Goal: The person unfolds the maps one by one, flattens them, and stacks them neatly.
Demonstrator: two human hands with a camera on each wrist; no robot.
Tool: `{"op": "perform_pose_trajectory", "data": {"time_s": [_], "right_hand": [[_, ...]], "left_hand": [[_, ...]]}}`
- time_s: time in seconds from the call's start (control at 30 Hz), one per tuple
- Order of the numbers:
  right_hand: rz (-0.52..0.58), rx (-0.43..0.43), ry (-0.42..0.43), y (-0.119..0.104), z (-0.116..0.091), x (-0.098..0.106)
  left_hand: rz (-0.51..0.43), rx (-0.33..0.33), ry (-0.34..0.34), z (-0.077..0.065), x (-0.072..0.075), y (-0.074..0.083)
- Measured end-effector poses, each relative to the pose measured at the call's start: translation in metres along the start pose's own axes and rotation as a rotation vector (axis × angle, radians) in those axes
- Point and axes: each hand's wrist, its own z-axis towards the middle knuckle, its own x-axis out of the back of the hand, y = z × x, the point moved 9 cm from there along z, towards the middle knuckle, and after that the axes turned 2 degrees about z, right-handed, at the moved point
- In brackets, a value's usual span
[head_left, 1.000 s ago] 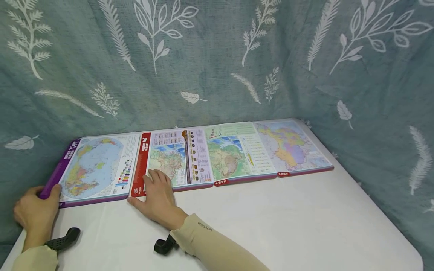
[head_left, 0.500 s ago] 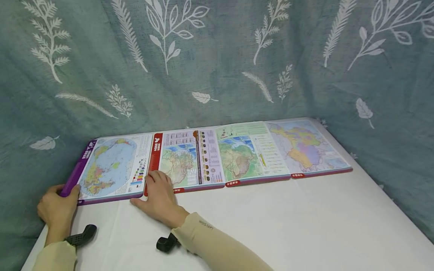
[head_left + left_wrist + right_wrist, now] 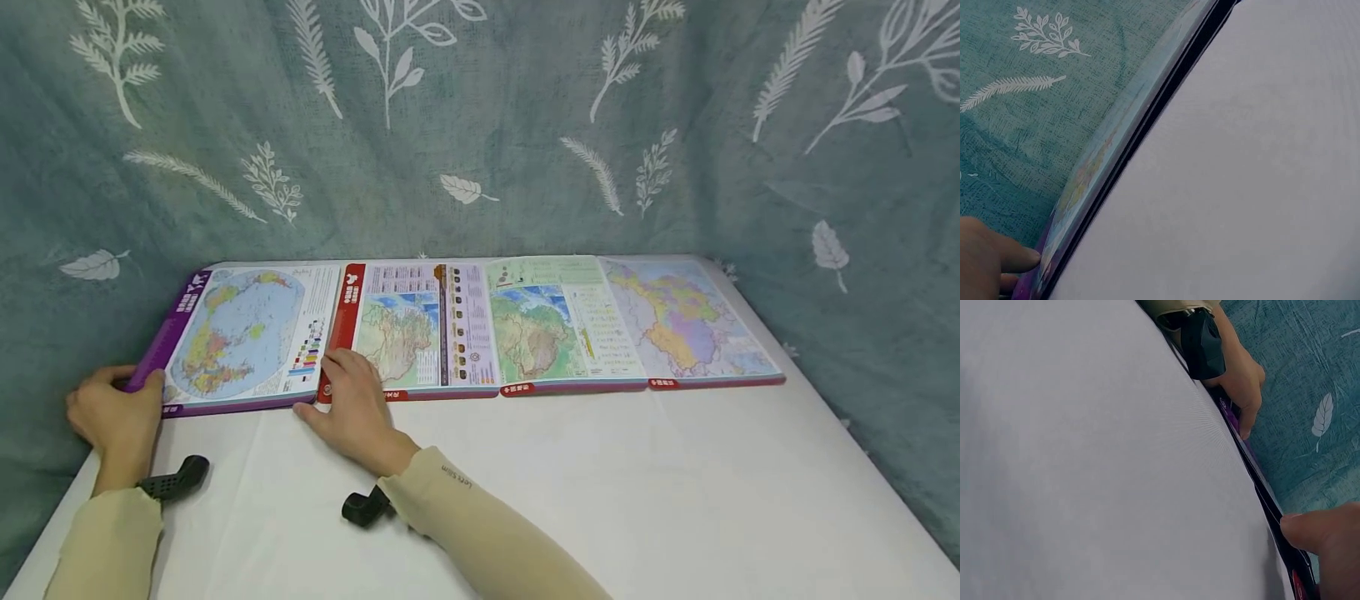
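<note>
White tabletop, thick board maps in a row along its far side, both hands on them. World-map panel: right under the left thumb, running up to the right fingertips. Left hand pinches its near corner at the purple strip, thumb on top, other fingers mostly hidden past the end. Right hand isn't gripping: fingers loosely extended onto the red strip, thumb against the near edge by the seam.

Risks, my read: lift from the left fingers alone and the row could skew or hinge at that seam, since the right hand only presses. Green map panel and pastel map panel, right of the right fingers, have no hand on them; could drag or lag. Can't tell if the panels are all joined.

Edges: table's left edge is right by the left fingers, so a leftward pull probably overhangs fast. Curtain rises just behind the far edge, beyond all fingertips; contact unclear. Pastel end sits just beside the table's right edge. Best travel: toward the wrists, where white surface runs well out from the near edge.
</note>
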Motion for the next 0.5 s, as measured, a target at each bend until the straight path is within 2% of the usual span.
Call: {"op": "perform_pose_trajectory", "data": {"time_s": [0.2, 0.3, 0.4, 0.5], "right_hand": [[0.038, 0.018, -0.005, -0.002, 0.002, 0.001], [0.072, 0.019, 0.004, -0.001, 0.0, 0.003], [0.114, 0.015, 0.035, 0.001, -0.002, 0.006], [0.151, 0.002, 0.077, 0.006, -0.004, 0.011]], "left_hand": [[-0.011, 0.034, 0.037, 0.0, 0.006, -0.002], [-0.024, 0.041, 0.03, 0.0, 0.005, -0.002], [-0.03, 0.034, 0.029, 0.0, 0.003, 0.0], [-0.03, -0.001, 0.039, 0.0, 0.0, 0.005]]}}
